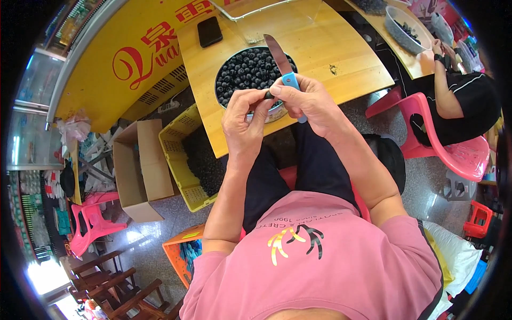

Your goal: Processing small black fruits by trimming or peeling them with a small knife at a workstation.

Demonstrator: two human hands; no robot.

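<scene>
1. Blue is showing on the handle of the knife (291,81), which the right hand (312,101) is gripping in curled fingers; its blade is pointing up and away over the bowl (277,113).
2. Thumb and fingertips of the left hand (244,114) are pinching a small dark piece (269,95), nearly closed around it, and the right thumb is meeting them there, above the bowl's near side.
3. Other pieces (248,69) are filling the bowl, which is standing on the table (341,58) close to its near edge.
4. Since the blade is standing clear of the piece, the thumbs are having room to turn it; a light, firm pinch should be serving best, as something so small and round may be slipping.
5. Good handling is calling for fingertips well off the edge, the handle locked in the palm, and work directly over the bowl.
</scene>
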